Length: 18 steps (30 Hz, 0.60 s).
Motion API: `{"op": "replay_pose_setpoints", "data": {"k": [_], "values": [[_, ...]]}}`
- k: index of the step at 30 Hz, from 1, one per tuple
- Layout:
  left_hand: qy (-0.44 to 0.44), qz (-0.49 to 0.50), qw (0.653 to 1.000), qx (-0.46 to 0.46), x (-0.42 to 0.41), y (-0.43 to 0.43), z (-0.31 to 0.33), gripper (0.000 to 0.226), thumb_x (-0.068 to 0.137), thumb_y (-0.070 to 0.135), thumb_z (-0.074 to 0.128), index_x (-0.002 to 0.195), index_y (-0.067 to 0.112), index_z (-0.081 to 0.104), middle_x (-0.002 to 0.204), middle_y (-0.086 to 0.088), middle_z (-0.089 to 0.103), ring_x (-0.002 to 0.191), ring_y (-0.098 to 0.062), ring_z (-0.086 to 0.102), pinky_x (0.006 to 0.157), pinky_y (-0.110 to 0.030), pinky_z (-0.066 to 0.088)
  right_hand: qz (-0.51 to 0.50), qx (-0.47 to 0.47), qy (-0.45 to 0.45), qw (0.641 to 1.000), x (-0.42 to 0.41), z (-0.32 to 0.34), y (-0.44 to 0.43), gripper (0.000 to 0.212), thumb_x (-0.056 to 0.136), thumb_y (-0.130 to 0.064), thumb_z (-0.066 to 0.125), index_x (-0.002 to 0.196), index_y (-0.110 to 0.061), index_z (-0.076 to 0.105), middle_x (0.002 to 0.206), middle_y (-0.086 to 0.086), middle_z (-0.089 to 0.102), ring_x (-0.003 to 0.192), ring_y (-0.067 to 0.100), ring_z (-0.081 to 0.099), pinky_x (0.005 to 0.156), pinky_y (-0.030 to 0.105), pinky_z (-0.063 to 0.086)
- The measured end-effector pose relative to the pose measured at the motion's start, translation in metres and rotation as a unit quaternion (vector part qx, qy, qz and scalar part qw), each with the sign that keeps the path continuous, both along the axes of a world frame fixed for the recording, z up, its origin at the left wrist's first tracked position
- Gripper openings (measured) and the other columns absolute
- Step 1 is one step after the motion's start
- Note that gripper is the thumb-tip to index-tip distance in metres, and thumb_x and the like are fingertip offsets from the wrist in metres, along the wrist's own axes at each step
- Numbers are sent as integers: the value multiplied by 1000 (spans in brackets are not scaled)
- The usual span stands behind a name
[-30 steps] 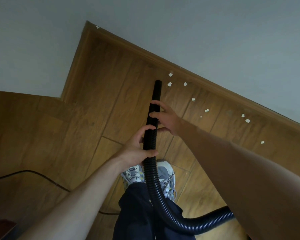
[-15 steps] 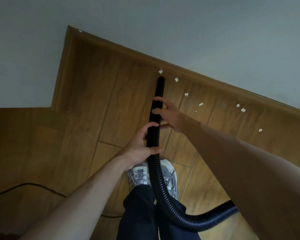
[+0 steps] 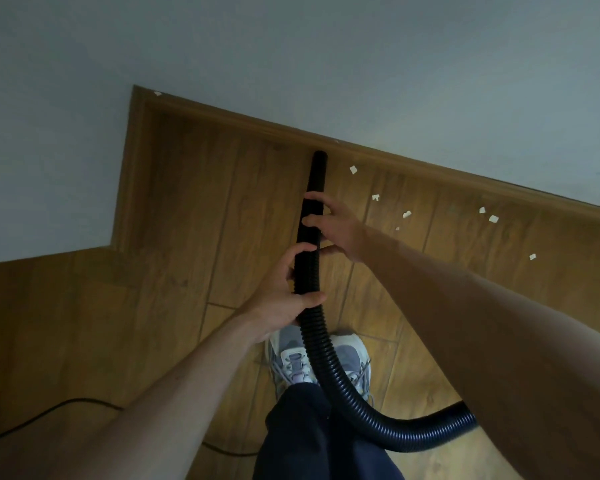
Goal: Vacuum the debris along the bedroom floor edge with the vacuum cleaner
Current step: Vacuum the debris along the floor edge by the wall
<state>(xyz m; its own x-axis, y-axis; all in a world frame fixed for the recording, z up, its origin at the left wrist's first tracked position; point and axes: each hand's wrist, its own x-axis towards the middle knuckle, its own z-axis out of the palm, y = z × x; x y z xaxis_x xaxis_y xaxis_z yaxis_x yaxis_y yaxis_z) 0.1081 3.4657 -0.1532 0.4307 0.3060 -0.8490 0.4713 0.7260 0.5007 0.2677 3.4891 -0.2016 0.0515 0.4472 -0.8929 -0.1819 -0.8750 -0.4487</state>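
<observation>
- The vacuum hose (image 3: 312, 344) is black and ribbed along its length. It enters from the near right, loops across the person's dark trouser leg (image 3: 305, 441), then runs straight toward the far wall.
- The hose tip (image 3: 318, 156) is at the far end of the straight section, at or just short of the baseboard (image 3: 430, 165). Whether they touch cannot be told.
- The left hand (image 3: 283, 301) grips the hose at the near end of the straight section, with the fingers wrapped round it and the thumb across the front.
- The right hand (image 3: 342, 230) holds the hose farther along, with the fingers curled over it and the thumb beneath.
- The debris (image 3: 353, 169) is small white scraps scattered on the floor (image 3: 194, 209) to the right of the hose tip. They form a loose line following the baseboard rightward. The nearest scrap is near the tip but apart from it.
- The floor is brown wood-pattern planks.
- The baseboard is matching brown. It runs along the foot of a grey-blue wall (image 3: 361, 64) and turns a corner at the far left.
- A brown wood-grain panel (image 3: 49, 306) fills the near left. What it belongs to cannot be told.
- A thin black cable (image 3: 49, 414) crosses the near left.
- Two grey-and-white laced shoes (image 3: 291, 362) stand on the floor under the hose.
</observation>
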Motion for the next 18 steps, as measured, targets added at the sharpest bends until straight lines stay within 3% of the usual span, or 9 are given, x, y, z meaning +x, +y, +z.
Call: {"op": "replay_pose_setpoints", "data": {"k": [3, 11, 15, 18], "values": [[0, -16, 1000, -5, 1, -4, 0, 68, 81, 4, 75, 117, 55, 49, 121, -2, 52, 110, -26, 58, 74, -44, 61, -9, -1, 2, 1000, 2, 0, -10, 49, 94, -12, 58, 135, -38, 49, 113, 3, 61, 91, 20, 65, 65, 31, 59], [-9, -56, 998, -9, 15, -19, 0, 67, 82, 3, 74, 120, 51, 48, 120, -3, 52, 105, -22, 59, 67, -31, 59, -38, -12, -1, 999, 19, 1, -37, 48, 94, -12, 57, 133, -39, 50, 110, 6, 63, 87, 18, 65, 67, 32, 59], [-7, -86, 996, -2, 24, -24, 0, 67, 82, 4, 75, 123, 50, 47, 120, -3, 51, 104, -17, 58, 76, -34, 60, -56, -14, -5, 998, 29, 1, -50, 48, 94, -12, 57, 133, -38, 50, 105, 6, 64, 86, 19, 65, 73, 36, 60], [-13, -90, 996, -16, 30, -29, 0, 67, 82, 3, 74, 123, 49, 48, 117, -1, 51, 98, -20, 60, 71, -34, 60, -63, -20, -1, 998, 36, 3, -59, 49, 94, -11, 57, 135, -38, 49, 109, 6, 63, 89, 20, 65, 65, 32, 57]]}}
